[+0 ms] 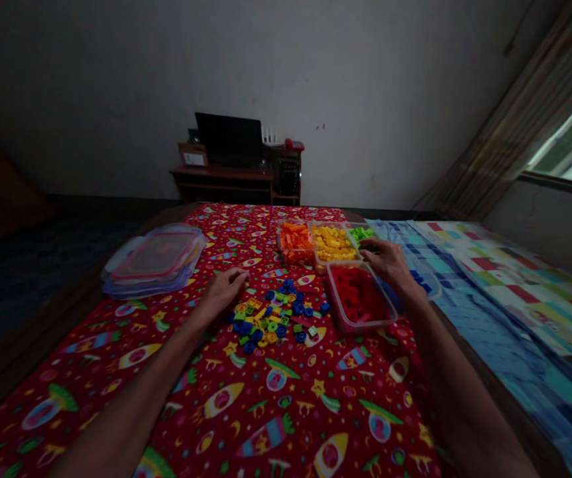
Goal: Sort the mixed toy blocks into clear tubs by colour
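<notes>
On the cloth, my left hand (226, 288) rests at the left of a loose pile of small toy bricks (268, 318) in blue, yellow and green. Its fingers are curled together; whatever they hold, if anything, is too small to make out. My right hand (388, 260) hovers by the box of green bricks (361, 233), thumb and fingers apart with nothing visible between them. Beside it stand a box of yellow bricks (334, 243) and, nearer me, a box of red bricks (360, 297). The right forearm partly covers a box of blue bricks (421, 282).
An orange brick box (295, 240) stands left of the yellow one. Stacked clear lids (156, 260) lie on the left of the red patterned cloth (266, 405). A desk (223, 172) with a monitor (230, 139) is against the wall. Blue checked fabric (509, 372) borders the right.
</notes>
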`<action>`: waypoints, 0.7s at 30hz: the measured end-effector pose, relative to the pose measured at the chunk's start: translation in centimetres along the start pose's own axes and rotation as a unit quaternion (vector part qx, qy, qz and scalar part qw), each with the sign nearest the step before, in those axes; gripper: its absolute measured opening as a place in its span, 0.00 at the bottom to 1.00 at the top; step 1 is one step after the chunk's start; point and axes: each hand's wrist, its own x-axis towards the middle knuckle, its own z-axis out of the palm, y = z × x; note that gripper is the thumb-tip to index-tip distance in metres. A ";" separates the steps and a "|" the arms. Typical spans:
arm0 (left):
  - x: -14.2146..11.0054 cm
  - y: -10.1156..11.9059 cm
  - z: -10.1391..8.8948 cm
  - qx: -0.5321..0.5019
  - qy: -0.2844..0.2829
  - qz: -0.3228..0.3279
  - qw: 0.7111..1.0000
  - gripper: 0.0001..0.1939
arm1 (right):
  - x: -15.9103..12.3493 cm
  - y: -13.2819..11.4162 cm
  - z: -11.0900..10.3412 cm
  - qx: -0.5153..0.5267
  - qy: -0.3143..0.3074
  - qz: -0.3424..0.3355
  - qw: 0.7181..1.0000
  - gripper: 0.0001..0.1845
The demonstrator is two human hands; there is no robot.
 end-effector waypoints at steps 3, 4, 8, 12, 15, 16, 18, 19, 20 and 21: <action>0.3 -1.7 0.7 0.051 0.004 0.003 0.999 0.18 | 2.6 3.3 -2.2 -0.111 0.000 0.012 0.994 0.16; 0.4 -2.1 0.9 0.060 0.005 0.007 0.998 0.19 | 3.4 4.2 -2.7 -0.144 -0.006 0.022 0.989 0.17; 0.8 -2.9 1.3 0.070 0.008 0.016 0.997 0.19 | 6.5 6.4 -3.7 -0.234 -0.058 0.052 0.969 0.17; 0.8 -2.9 1.2 0.067 0.008 0.017 0.998 0.20 | 8.4 7.3 -3.1 -0.259 -0.101 0.045 0.959 0.20; 0.7 -2.6 1.0 0.066 0.006 0.014 0.998 0.20 | 8.9 7.3 -2.3 -0.262 -0.073 0.022 0.962 0.22; 0.7 -2.6 1.0 0.064 0.004 0.014 0.998 0.19 | 8.9 7.2 -2.1 -0.264 -0.062 0.017 0.962 0.22; 0.6 -2.5 1.0 0.057 0.002 0.017 0.998 0.19 | 8.8 6.7 -1.9 -0.262 -0.054 0.009 0.963 0.21; 0.6 -2.5 1.0 0.053 0.004 0.019 0.998 0.18 | 8.7 6.3 -1.8 -0.259 -0.061 0.002 0.964 0.20; 0.6 -2.5 1.0 0.049 0.006 0.020 0.999 0.18 | 8.6 5.9 -1.8 -0.256 -0.072 -0.008 0.964 0.20; 0.6 -2.5 1.1 0.047 0.009 0.021 0.999 0.18 | 8.5 5.5 -1.7 -0.255 -0.086 -0.020 0.963 0.20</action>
